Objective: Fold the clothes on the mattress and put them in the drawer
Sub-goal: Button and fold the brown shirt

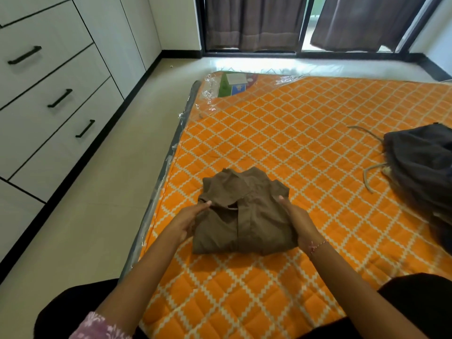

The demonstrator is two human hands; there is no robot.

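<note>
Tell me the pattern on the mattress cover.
Orange quilted mattress cover with a white diamond lattice, seen in the head view.

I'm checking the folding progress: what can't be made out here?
- Dark clothes: cut off by the head view's right edge, so how many there are is unclear.
- Left hand and right hand: the fingers are hidden under the brown shirt.
- Drawers: shut fronts hide what's inside.

Brown shirt [242, 216] matt woven cloth; mattress [305, 133] quilted orange fabric, glossy clear plastic wrap [210, 94] upper left; drawer fronts [49, 77] smooth white.
</note>
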